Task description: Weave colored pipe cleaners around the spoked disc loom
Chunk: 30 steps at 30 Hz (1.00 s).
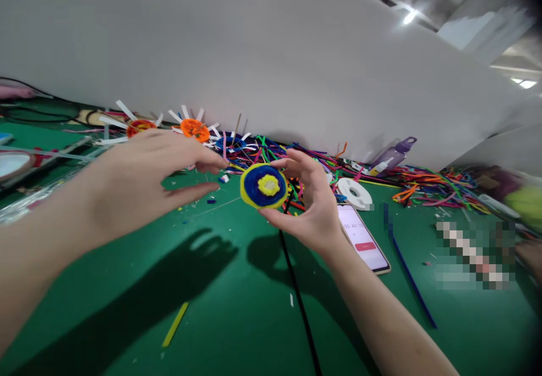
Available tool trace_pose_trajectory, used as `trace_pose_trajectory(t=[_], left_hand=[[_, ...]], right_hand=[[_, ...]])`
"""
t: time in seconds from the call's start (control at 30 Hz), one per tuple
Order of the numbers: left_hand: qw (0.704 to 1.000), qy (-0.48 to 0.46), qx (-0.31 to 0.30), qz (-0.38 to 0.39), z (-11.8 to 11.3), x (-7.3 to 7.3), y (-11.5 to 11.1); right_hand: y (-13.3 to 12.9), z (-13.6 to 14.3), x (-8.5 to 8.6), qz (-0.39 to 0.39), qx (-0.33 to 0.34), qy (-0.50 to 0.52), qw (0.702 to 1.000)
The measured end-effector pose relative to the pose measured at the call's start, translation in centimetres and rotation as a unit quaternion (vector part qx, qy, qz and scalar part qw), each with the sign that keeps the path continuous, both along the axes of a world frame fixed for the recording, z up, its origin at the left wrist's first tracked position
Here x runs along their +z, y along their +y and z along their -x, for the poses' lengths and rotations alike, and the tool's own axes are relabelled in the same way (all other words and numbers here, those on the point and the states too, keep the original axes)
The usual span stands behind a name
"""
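Hovering at nine o'clock from the yellow-and-blue disc (pixel 266 186), our left hand (pixel 156 161) has fingers apart, apparently empty. At three o'clock, our right hand (pixel 315 209) has fingers clamped on the disc's rim above the worktop (pixel 237 331), presumably leaving its face visible; a phone (pixel 364 237) lies at four o'clock.

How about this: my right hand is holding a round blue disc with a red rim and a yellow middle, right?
Not quite: the rim is yellow, not red, as the head view shows. The right hand does hold the round blue disc with a yellow middle.
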<state>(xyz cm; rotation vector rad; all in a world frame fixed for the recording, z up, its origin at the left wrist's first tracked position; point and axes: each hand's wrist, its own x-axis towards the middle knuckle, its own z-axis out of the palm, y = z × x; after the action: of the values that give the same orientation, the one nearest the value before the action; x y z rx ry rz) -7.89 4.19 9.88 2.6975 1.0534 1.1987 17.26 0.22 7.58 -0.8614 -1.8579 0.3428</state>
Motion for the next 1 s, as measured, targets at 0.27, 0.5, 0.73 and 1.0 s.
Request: trace_pose_trajectory(t=[0.27,0.5,0.73,1.0], left_hand=[[0.997,0.036,-0.058,-0.022,-2.1,0.7,1.2],[0.998,0.003,-0.063,-0.013,-2.0,-1.3,2.4],[0.99,-0.086,-0.092,-0.067,-3.2,-3.9,0.7],[0.983,-0.051,-0.099,-0.144,-3.7,-4.9,-0.3]], right_hand=[[-0.3,-0.3,0.6,-0.025,-0.027,-0.075,0.997],[-0.7,0.4,0.6,-0.068,-0.048,-0.12,0.989],[-2.0,1.8,0.2,-0.04,-0.05,-0.131,0.989],[-2.4,1.8,1.0,-0.029,-0.059,-0.125,0.99]])
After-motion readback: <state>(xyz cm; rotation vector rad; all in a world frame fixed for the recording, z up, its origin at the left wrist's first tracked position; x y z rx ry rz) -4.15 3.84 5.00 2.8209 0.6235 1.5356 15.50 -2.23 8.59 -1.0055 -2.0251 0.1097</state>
